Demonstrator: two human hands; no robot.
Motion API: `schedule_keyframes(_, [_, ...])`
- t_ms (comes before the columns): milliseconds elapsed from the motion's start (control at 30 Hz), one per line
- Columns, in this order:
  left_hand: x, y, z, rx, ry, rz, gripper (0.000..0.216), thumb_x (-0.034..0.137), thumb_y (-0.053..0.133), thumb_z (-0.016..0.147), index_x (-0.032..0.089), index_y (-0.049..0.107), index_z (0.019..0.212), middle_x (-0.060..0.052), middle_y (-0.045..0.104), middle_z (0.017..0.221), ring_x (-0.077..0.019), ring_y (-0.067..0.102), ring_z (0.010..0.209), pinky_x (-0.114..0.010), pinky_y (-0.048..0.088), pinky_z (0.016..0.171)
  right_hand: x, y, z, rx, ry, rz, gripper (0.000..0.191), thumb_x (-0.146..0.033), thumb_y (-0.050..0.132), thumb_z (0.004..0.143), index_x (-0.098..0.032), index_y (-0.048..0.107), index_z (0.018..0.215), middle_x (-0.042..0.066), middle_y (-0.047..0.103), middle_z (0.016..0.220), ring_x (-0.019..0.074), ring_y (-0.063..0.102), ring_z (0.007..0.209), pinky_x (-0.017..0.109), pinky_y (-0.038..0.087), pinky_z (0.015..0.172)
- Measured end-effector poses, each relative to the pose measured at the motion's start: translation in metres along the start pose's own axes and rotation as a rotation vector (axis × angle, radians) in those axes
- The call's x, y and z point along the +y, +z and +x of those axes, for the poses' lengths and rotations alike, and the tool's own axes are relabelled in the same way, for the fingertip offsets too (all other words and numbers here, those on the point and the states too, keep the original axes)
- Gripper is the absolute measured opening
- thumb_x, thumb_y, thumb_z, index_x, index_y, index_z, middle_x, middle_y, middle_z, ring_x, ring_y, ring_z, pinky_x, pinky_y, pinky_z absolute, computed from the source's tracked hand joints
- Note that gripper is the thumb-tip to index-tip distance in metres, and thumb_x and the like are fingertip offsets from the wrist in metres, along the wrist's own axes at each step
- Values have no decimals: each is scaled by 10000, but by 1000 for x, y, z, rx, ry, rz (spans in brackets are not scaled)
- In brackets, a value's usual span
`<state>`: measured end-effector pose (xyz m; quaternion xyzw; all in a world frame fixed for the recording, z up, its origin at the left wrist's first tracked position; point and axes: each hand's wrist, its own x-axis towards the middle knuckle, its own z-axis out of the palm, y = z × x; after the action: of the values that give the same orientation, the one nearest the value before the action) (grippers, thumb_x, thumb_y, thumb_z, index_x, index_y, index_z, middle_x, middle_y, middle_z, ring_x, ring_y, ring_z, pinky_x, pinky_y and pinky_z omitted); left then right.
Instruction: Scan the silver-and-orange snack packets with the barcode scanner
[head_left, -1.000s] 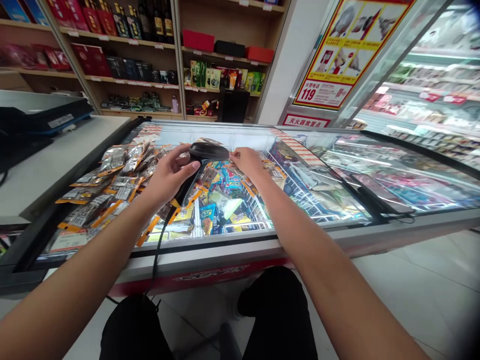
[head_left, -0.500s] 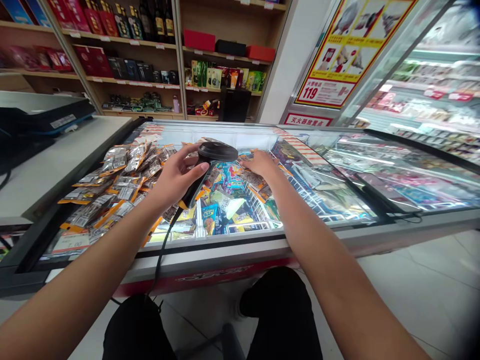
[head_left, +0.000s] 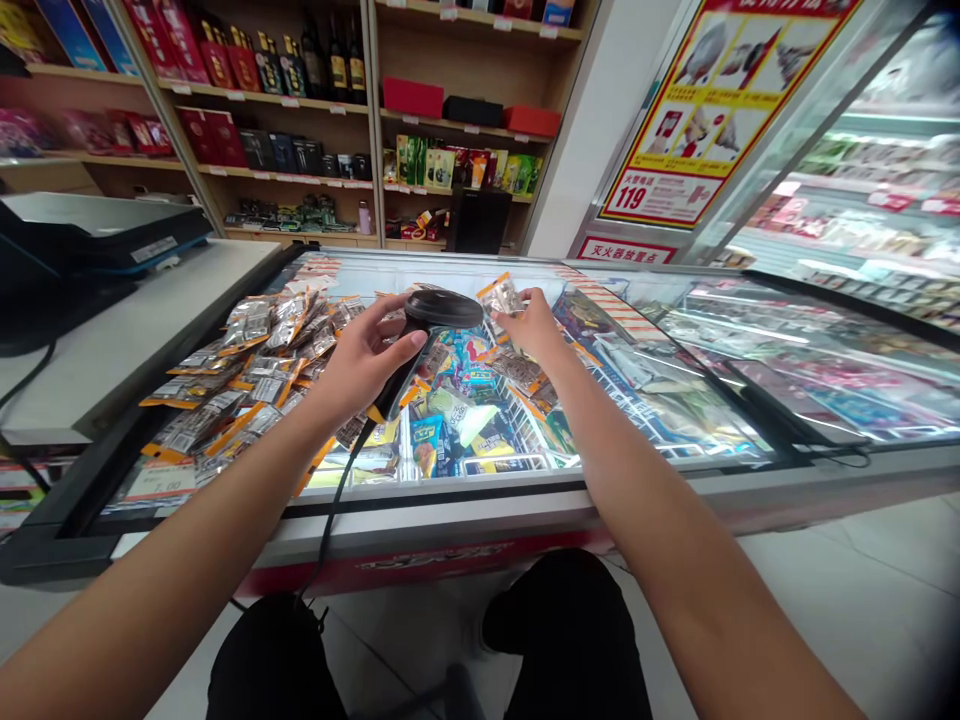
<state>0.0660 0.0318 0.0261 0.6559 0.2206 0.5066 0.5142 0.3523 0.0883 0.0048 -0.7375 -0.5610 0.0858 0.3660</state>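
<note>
One orange-edged packet (head_left: 501, 297) is pinched in the right hand (head_left: 534, 326) over the freezer (head_left: 465, 512), just right of the black scanner (head_left: 444, 309) gripped in the left hand (head_left: 365, 362). Similar packets (head_left: 268, 380) heap at left; a cord (head_left: 331, 518) crosses the near rim.

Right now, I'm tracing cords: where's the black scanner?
In the head view, the black scanner is in the left hand, above the freezer, just left of the packet in the right hand.

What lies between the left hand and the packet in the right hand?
The black scanner, its wide end toward the packet; the head view shows it.
</note>
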Motion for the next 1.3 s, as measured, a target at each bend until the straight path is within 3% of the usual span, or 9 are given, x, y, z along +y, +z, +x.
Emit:
schedule_keyframes(133, [1,-2,-1,66,21,-28,501,505,806,822,239,604,1196,-40,752,916,-161,713,590,-255,560,510,-19,10,-15,105,-137,257,412,-484,688,893,-238,470,1141,51,676,1038,228,663,906,350,524,822])
schedule_keyframes(233, [2,-4,-1,119,22,-55,476,530,775,847,231,600,1173,-50,758,935,-160,708,572,-257,554,495,-32,17,-28,76,-215,298,399,-539,684,893,-244,485,1075,61,658,1038,244,646,938,364,533,829])
schedule_keyframes(367, [1,-7,0,119,7,-44,464,534,750,869,220,609,1181,-63,766,955,-154,706,573,-257,562,506,-38,22,-37,16,-217,302,395,-575,668,907,-258,492,1062,45,629,978,247,619,885,368,536,767])
schedule_keyframes(667, [-1,-8,3,173,-7,-55,426,550,728,888,211,616,1120,-59,762,907,-150,703,576,-242,554,496,-38,19,-36,52,-248,274,411,-587,665,901,-255,493,1072,46,611,997,253,612,922,376,540,799])
schedule_keyframes(967, [2,-7,4,194,-32,-93,431,569,725,873,194,615,1057,-54,760,902,-143,697,555,-242,569,478,-37,23,-36,58,-280,328,412,-565,707,880,-261,450,981,10,576,920,211,582,830,346,530,763])
schedule_keyframes(1133, [-2,-8,5,245,-45,-92,454,558,739,863,204,583,1101,-28,737,814,-162,714,584,-234,551,461,-38,24,-36,28,-175,326,499,-536,732,872,-248,466,1181,60,660,1088,224,666,873,341,552,756])
schedule_keyframes(1233, [-2,-9,5,309,-44,-79,452,530,744,865,213,569,1136,3,702,758,-159,705,574,-234,548,466,-38,29,-37,-91,-48,236,699,-512,738,877,-217,391,1407,118,682,1184,248,705,858,354,567,707])
schedule_keyframes(1300, [-2,-9,5,337,-49,-80,450,518,749,863,215,567,1142,19,681,734,-149,692,558,-232,551,477,-38,34,-38,-167,-85,101,691,-458,730,892,-176,421,1442,155,681,1220,282,707,947,387,572,786])
